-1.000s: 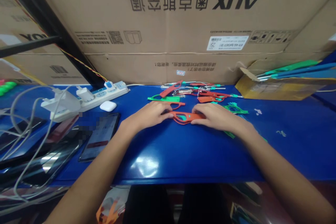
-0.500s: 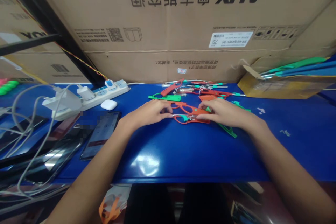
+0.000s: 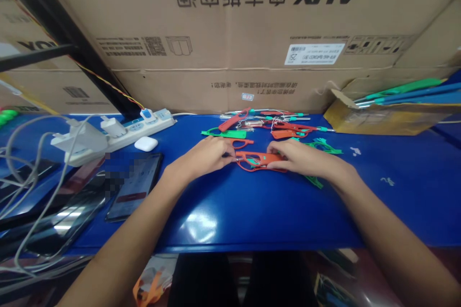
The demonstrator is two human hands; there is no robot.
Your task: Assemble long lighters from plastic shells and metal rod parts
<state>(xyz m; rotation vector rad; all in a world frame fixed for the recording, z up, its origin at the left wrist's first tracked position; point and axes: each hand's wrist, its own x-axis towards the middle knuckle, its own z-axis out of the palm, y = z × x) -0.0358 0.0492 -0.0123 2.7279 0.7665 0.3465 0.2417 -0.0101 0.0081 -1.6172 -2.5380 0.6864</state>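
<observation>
An orange plastic frame part (image 3: 256,160) lies flat on the blue table (image 3: 252,206) between my two hands. My left hand (image 3: 205,156) pinches its left end with curled fingers. My right hand (image 3: 298,157) presses on its right end, fingers closed over it. A second orange piece (image 3: 242,143) lies just behind, beside a green piece (image 3: 221,133). More green pieces (image 3: 322,146) show past my right hand, and another green piece (image 3: 314,182) pokes out under my right wrist.
A heap of orange and green parts with metal rods (image 3: 273,122) sits at the back. Left are a power strip (image 3: 126,132) with chargers, a white earbud case (image 3: 146,143), phones (image 3: 133,184) and cables. An open carton (image 3: 389,115) stands right; big cardboard boxes (image 3: 230,33) form the back wall.
The orange part was lifted and tilted half a second ago; now it lies flat on the table again, both hands still on its ends.
</observation>
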